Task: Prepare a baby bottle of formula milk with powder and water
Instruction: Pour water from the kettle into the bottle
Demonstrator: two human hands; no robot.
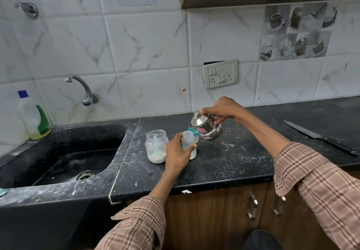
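Note:
A small clear baby bottle (188,138) with no cap stands on the black counter (224,164), white powder at its bottom. My left hand (177,152) grips it around the middle. My right hand (226,109) holds a small steel kettle (207,126) by its handle, with a finger on the lid knob. The kettle is tilted left, its spout just above and to the right of the bottle's mouth. A teal bottle cap (194,133) lies behind the bottle. An open clear jar (156,145) of white powder with a pale green scoop inside stands left of the bottle.
A black sink (64,152) with a wall tap (81,88) lies to the left, and a dish soap bottle (36,121) stands in its back corner. A large knife (319,136) rests on the counter at the right. A wall socket (220,76) sits behind. Powder dusts the counter.

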